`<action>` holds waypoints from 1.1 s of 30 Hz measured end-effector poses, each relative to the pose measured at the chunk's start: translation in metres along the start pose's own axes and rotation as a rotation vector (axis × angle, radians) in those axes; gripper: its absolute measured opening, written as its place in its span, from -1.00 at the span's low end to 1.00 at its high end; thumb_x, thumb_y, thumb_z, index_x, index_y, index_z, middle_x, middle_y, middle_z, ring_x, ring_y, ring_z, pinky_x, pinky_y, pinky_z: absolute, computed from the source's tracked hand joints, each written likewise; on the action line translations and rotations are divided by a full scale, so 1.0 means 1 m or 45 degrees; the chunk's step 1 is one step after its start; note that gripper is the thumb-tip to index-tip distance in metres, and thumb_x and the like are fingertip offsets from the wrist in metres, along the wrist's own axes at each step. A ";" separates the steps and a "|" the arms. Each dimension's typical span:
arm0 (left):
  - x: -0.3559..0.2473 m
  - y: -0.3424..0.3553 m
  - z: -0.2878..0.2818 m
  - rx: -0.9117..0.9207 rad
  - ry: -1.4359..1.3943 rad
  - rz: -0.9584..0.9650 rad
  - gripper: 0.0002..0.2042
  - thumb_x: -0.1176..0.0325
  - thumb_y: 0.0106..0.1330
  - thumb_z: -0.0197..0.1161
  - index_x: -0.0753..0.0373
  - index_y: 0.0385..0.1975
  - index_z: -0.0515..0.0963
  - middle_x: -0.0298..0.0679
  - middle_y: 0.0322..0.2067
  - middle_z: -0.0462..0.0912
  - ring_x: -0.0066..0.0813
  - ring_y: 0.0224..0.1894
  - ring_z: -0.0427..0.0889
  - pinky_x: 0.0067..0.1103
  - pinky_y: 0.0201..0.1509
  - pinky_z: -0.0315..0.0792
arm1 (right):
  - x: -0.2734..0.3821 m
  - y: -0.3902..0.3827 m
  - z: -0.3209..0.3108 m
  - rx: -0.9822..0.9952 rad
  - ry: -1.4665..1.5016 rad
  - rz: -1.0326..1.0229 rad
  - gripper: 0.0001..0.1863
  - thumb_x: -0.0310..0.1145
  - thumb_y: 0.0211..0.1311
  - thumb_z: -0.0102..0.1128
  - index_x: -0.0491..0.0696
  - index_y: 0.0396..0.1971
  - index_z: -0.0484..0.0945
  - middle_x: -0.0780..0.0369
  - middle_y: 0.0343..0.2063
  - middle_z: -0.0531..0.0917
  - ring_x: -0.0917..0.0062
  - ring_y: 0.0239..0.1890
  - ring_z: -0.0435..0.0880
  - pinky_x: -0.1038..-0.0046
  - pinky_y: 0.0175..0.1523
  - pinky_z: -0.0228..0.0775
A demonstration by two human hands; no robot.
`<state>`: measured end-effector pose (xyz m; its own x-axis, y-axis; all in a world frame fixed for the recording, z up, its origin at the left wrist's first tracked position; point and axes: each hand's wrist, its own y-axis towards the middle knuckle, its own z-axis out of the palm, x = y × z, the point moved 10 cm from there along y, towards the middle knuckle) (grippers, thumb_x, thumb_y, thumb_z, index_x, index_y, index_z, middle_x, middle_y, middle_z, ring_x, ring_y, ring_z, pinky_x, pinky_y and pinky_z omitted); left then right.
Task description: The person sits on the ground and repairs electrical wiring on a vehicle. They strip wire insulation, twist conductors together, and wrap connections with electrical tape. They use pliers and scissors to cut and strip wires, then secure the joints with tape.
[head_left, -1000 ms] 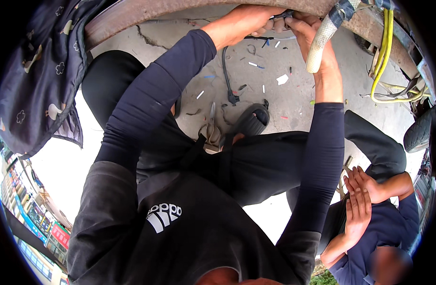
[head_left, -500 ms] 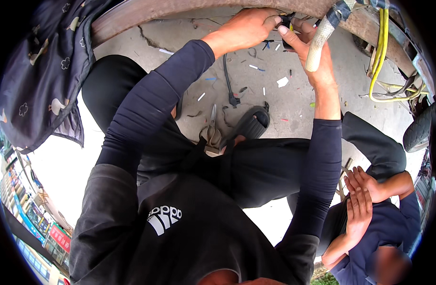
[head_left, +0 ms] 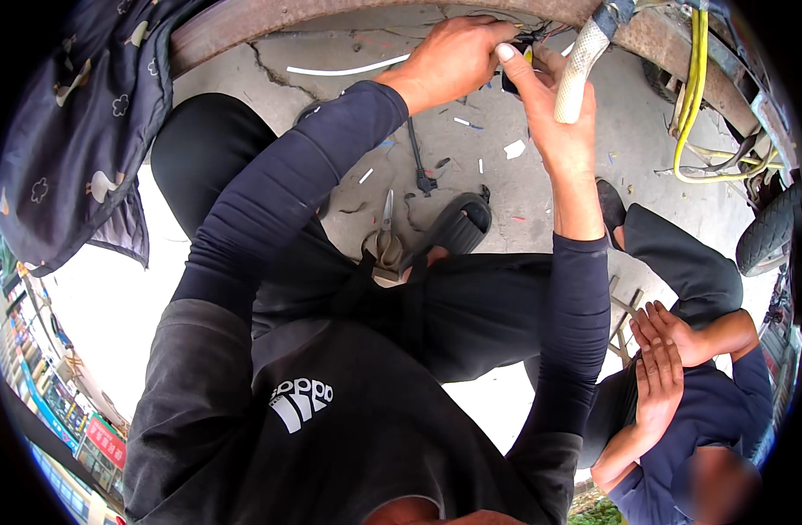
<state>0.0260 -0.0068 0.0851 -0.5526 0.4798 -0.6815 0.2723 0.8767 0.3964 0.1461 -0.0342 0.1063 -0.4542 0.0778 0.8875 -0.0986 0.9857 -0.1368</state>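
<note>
Both hands work close together under the rusty curved metal rim [head_left: 244, 22]: the left hand [head_left: 449, 61] is clenched over small dark wiring [head_left: 528, 39] and the right hand [head_left: 550, 114] pinches the same bundle at its fingertips, seemingly steadying it. Just beside hangs a white mesh-sleeved hose [head_left: 576, 74], yellow cables [head_left: 694, 79] farther right; grey-handled scissors [head_left: 383, 236] lie on the cracked concrete floor [head_left: 471, 166], within reach

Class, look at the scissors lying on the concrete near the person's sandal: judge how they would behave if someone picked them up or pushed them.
The scissors look like metal with bare blades, so probably stiff and fairly heavy for their size. They lie flat on the rough concrete floor, so a push would likely make them scrape and slide, not roll. The blades may swing at the pivot when lifted by one handle.
</note>
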 end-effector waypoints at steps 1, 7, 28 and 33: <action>0.006 -0.001 0.002 -0.011 0.031 0.010 -0.86 0.37 0.35 0.19 0.27 -0.20 0.58 0.06 -0.26 0.69 0.12 -0.17 0.66 -0.14 -0.12 0.54 | 0.007 0.000 0.004 0.031 -0.053 0.018 -0.23 -0.12 0.21 0.49 -0.45 0.19 0.43 0.00 -0.01 0.68 0.42 0.01 0.67 0.45 0.13 0.51; 0.001 0.003 0.004 0.175 -0.024 -0.013 -0.70 0.19 0.38 0.20 0.30 -0.10 0.59 0.07 -0.23 0.69 0.11 -0.14 0.67 -0.13 -0.04 0.54 | 0.006 0.002 0.002 0.018 0.235 -0.171 -0.54 -0.29 0.27 0.39 -0.29 0.04 0.57 0.17 -0.21 0.73 0.60 -0.23 0.68 0.55 -0.09 0.53; 0.032 0.011 0.011 0.257 -0.376 -0.283 -0.66 0.13 0.52 -0.02 0.28 -0.08 0.58 0.04 -0.30 0.69 0.10 -0.20 0.65 -0.13 -0.07 0.47 | -0.018 0.051 -0.011 0.280 -0.057 -0.111 -0.35 0.05 0.19 0.44 -0.14 0.11 0.58 0.18 -0.12 0.72 0.59 -0.24 0.61 0.54 -0.24 0.41; 0.011 0.009 0.003 0.124 -0.123 -0.137 -0.76 0.27 0.46 0.06 0.27 -0.10 0.57 0.02 -0.27 0.68 0.08 -0.20 0.65 -0.15 -0.06 0.49 | -0.021 0.030 -0.014 0.149 0.074 0.025 -0.25 0.06 0.12 0.50 -0.23 0.12 0.56 0.18 -0.20 0.69 0.67 -0.37 0.45 0.58 -0.37 0.27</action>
<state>0.0248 0.0060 0.0794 -0.5059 0.3796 -0.7746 0.2932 0.9202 0.2595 0.1652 -0.0044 0.0903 -0.4054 0.1085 0.9077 -0.1943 0.9600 -0.2016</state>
